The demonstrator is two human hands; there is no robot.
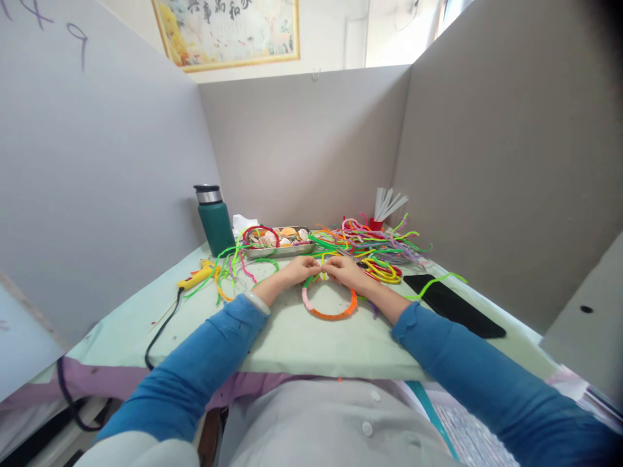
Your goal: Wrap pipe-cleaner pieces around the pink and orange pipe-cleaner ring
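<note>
Both the left hand (302, 267) and the right hand (344, 270) are pressing thumb and fingers together, and seem to be pinching a yellow strip (324, 258) between them, though the fingertips are covering the exact grip. The strip is pointing away from the body, its long axis passing between the hands, so neither is sitting clearly nearer. The ring (333, 317) is lying just bodyward of the fingers, its far edge reaching them; being round, it is showing no long axis. Beyond the fingers and slightly left, a tray (282, 251) is holding shells (289, 231); beyond and right, a pile of strips (374, 245) is spreading before a red cup (375, 224). Farther right, a black slab (460, 309) is lying on the worktop (321, 358). Well left of the fingers, a glue gun (195, 276) is resting, with a bottle (215, 226) standing behind it.
</note>
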